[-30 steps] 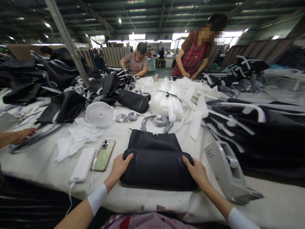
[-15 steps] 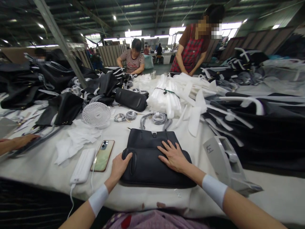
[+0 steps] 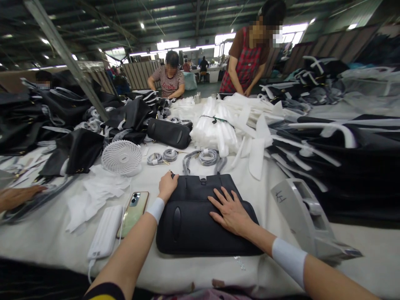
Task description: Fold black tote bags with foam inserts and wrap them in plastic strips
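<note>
A black handbag (image 3: 203,233) lies flat on the cloth-covered table in front of me, its base side towards me and its wrapped grey handles (image 3: 187,162) stretching away. My left hand (image 3: 168,186) is closed on the bag's far left corner, thumb on top and the other fingers partly hidden. Spread out flat, my right hand (image 3: 230,211) rests on the right half of the bag with fingers apart. A dark oval patch (image 3: 177,224) shows on the bag's left part, and a small clasp (image 3: 203,181) sits at its far edge.
Left of the bag are a phone (image 3: 133,214), a white power bank (image 3: 105,231) with a cable, and a white fan (image 3: 121,158). A grey tape dispenser (image 3: 301,216) stands at right. Bundled white foam (image 3: 215,125) and coiled straps (image 3: 170,155) lie beyond. Co-workers stand across the table.
My left hand has moved away from me, from the bag's near-left side beside the oval patch to its far left corner. The right hand has stayed flat on the bag.
</note>
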The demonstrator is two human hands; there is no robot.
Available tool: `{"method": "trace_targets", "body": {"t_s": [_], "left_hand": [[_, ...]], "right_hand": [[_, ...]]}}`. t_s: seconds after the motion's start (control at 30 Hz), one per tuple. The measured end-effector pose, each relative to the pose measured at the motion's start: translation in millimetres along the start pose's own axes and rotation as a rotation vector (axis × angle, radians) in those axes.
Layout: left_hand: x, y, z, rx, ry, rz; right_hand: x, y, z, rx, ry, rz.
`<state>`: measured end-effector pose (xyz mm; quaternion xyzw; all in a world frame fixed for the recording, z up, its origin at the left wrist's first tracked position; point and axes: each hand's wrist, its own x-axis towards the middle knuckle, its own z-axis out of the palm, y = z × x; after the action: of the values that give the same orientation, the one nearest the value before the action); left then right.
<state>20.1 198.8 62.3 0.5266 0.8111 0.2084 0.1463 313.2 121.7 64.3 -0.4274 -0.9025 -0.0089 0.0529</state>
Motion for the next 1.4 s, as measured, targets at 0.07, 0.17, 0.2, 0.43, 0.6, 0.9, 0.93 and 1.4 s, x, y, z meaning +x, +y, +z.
{"method": "trace_targets", "body": {"t_s": [0.07,0.17,0.2,0.43,0.6,0.9,0.93,1.4], "left_hand": [[0.6,0.1,8.3,0.043,0.010,-0.011],[-3.0,-1.1,16.0,0.092,0.038,-0.001],[-4.3,-0.5,16.1,0.106,0.049,0.011],[-34.0,19.4,-10.1,0.203,0.114,0.255],[-106.7,25.2,-5.2,0.269,0.007,0.695],[-145.3,9.1,21.4,0.324,-0.157,0.915],[-143.8,8.6,21.8,0.321,-0.173,0.904],[-162.9,25.6,46.8,0.370,-0.020,0.851]], "right_hand": [[0.2,0.4,0.8,0.011,-0.006,0.003],[0.7,0.9,1.4,0.031,-0.004,0.016],[0.8,0.9,1.2,0.038,-0.003,0.020],[-1.1,-0.2,-1.7,0.071,-0.020,0.032],[-1.2,-0.8,0.0,0.071,-0.010,0.031],[1.8,-4.3,3.7,0.043,-0.008,0.022],[2.5,-4.7,3.9,0.044,-0.009,0.023],[-5.5,-11.4,-7.4,0.032,-0.007,0.053]]}}
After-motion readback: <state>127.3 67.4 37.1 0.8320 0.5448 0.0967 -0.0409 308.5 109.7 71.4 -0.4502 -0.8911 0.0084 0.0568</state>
